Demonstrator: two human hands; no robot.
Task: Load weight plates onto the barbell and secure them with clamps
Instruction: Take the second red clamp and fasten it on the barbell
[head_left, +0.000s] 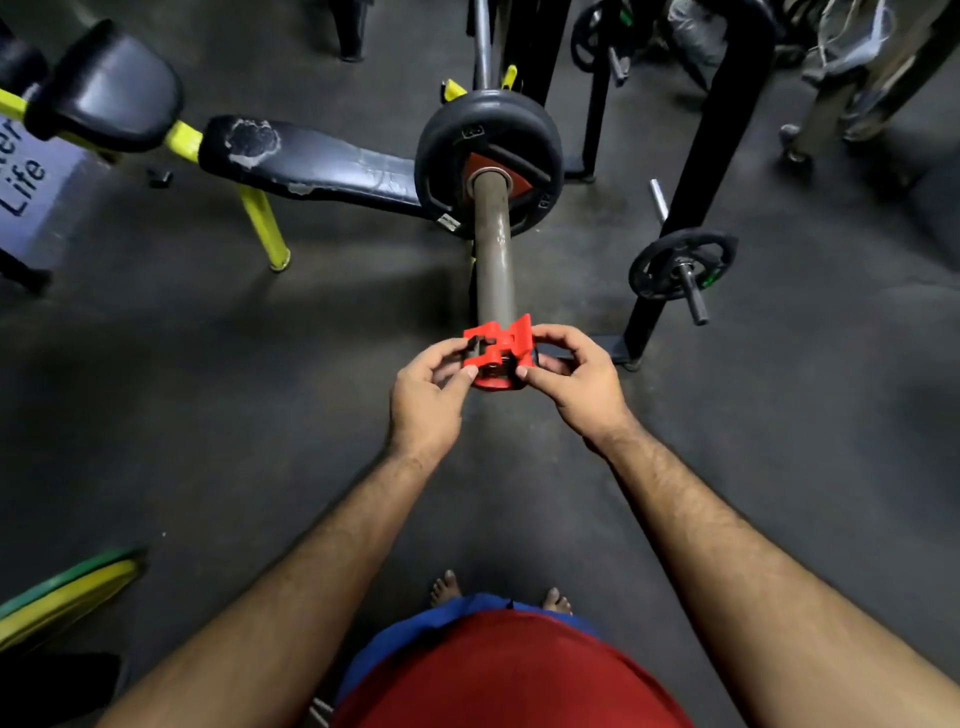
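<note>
Hands pinch red clamp at barbell sleeve end.

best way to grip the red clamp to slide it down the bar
Grip the red clamp by its ring from both flanks, as the left hand and right hand do now. Its lever stands up on top, and the bar runs through its middle.
</note>
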